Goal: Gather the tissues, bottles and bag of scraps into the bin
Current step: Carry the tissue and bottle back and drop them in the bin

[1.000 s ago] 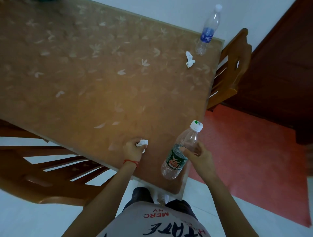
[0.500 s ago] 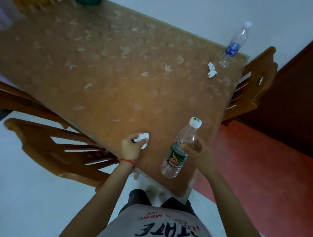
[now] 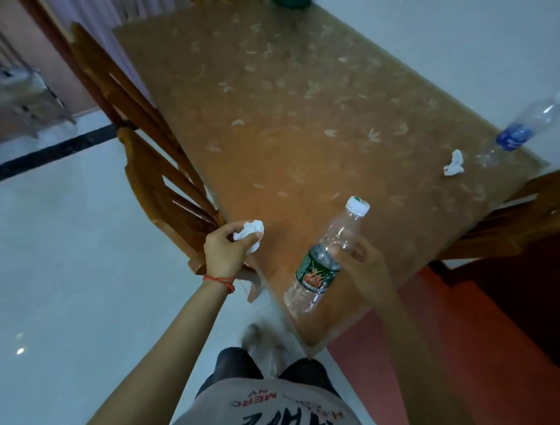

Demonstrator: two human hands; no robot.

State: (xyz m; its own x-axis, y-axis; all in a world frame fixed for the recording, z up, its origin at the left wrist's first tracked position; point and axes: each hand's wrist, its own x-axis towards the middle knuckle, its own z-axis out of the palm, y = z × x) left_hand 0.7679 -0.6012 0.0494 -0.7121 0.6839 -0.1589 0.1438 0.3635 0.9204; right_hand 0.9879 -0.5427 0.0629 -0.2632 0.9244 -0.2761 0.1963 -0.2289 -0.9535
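My left hand (image 3: 225, 251) grips a crumpled white tissue (image 3: 250, 232) just off the table's near left edge. A clear plastic bottle (image 3: 325, 262) with a green label and white cap is held tilted in my right hand (image 3: 365, 270), above the table's near corner. At the far right of the brown table (image 3: 288, 127) lies a second crumpled tissue (image 3: 454, 163). Beside it stands a clear bottle with a blue label (image 3: 515, 135), blurred. No bin or bag of scraps can be made out.
Wooden chairs (image 3: 157, 170) stand along the table's left side, and another chair (image 3: 503, 230) at the right. A dark green object (image 3: 291, 3) sits at the table's far end. White tiled floor lies left, red flooring (image 3: 448, 349) right. A metal rack (image 3: 27, 94) is far left.
The view has swung left, so the table now runs to the upper right. Both hands keep their hold; the left hand with the tissue has moved off the table's edge.
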